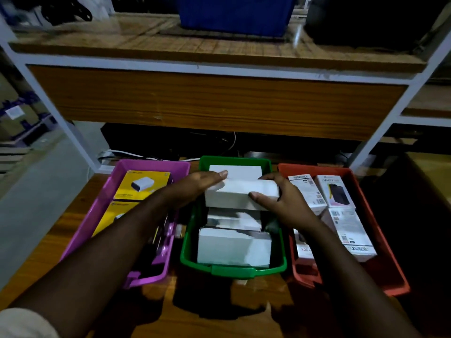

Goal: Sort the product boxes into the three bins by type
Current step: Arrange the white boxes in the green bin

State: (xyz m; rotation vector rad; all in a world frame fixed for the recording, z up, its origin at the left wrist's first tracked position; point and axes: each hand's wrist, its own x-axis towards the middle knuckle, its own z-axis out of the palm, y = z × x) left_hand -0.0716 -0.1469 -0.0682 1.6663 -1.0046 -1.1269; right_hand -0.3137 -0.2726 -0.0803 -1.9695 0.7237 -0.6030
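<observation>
Dim storeroom; wooden tabletop point(44, 259) under a white-framed shelf point(219, 62). Three bins side by side: purple bin point(97, 208) with yellow boxes point(142, 185), green bin point(233, 270) with white boxes, red bin point(393, 272) with printed boxes point(335, 191). Both hands grip one white box point(240, 195) over the green bin's far half: left hand point(195, 186) on its left end, right hand point(280, 201) on its right end, thumb across the near face.

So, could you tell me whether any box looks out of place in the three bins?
Nothing stands out. Yellow boxes sit in the purple bin, white boxes in the green bin, printed boxes in the red bin. Both hands hold one white box over the green bin.
</observation>
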